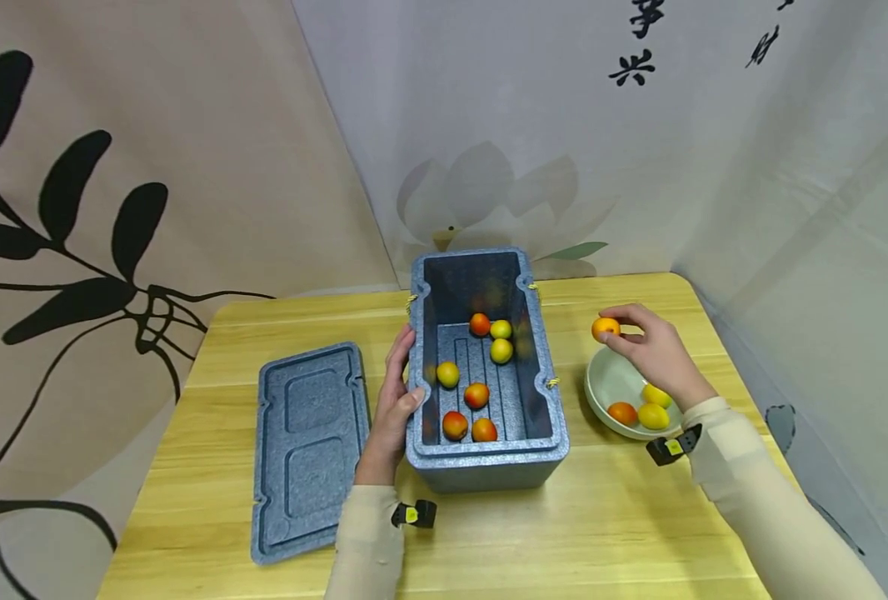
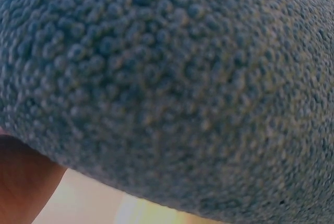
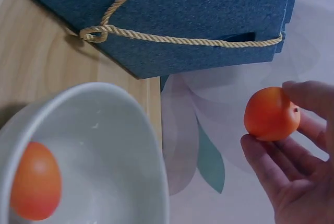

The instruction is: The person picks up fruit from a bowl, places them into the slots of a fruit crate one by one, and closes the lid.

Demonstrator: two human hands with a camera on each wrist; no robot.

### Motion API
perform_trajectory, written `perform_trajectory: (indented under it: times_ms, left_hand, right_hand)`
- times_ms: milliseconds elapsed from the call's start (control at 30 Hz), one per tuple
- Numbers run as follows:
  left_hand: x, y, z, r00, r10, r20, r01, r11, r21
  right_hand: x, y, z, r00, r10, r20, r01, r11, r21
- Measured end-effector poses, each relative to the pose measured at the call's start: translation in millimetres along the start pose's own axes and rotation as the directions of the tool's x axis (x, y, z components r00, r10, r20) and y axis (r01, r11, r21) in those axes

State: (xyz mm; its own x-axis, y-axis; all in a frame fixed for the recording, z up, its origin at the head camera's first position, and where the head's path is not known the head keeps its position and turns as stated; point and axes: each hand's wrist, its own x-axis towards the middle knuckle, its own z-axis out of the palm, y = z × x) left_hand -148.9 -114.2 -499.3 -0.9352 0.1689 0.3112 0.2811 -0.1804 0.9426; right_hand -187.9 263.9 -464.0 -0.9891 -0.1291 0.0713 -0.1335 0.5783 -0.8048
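Note:
My left hand grips the left side of a speckled blue-grey foam box, its thumb over the rim. Inside the box lie several small fruits, among them a red-orange one and a yellow one. My right hand pinches a small orange fruit between thumb and fingers, above the far edge of a pale bowl. An orange fruit and two yellow ones, such as this yellow fruit, lie in the bowl. Foam fills most of the left wrist view.
A grey foam lid lies flat on the wooden table, left of the box. Twisted rope runs along the box's outer wall. A printed cloth hangs behind the table's far edge.

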Motion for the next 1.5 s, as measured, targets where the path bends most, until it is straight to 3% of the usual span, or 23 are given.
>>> perform_trajectory:
  times_ms: [433, 1233, 1500]
  left_hand:
    - [-1.3, -2.6, -0.5, 1.0, -0.008, -0.007, 0.008, 1.0, 0.006]
    - [-1.4, -1.3, -0.7, 1.0, -0.011, -0.01, 0.012, 1.0, 0.011]
    - [0.6, -2.6, -2.6, 0.999, 0.03, 0.019, -0.03, 0.999, 0.009]
  right_hand:
    - [12.7, -24.1, -1.1, 0.999, 0.032, 0.005, -0.033, 0.997, 0.066]
    - [33.7, -44.7, 1.4, 0.996, -0.074, -0.049, 0.077, 0.996, 0.048]
    - [42.6, -62.4, 2.2, 0.991, -0.123, -0.045, 0.126, 0.989, 0.077]
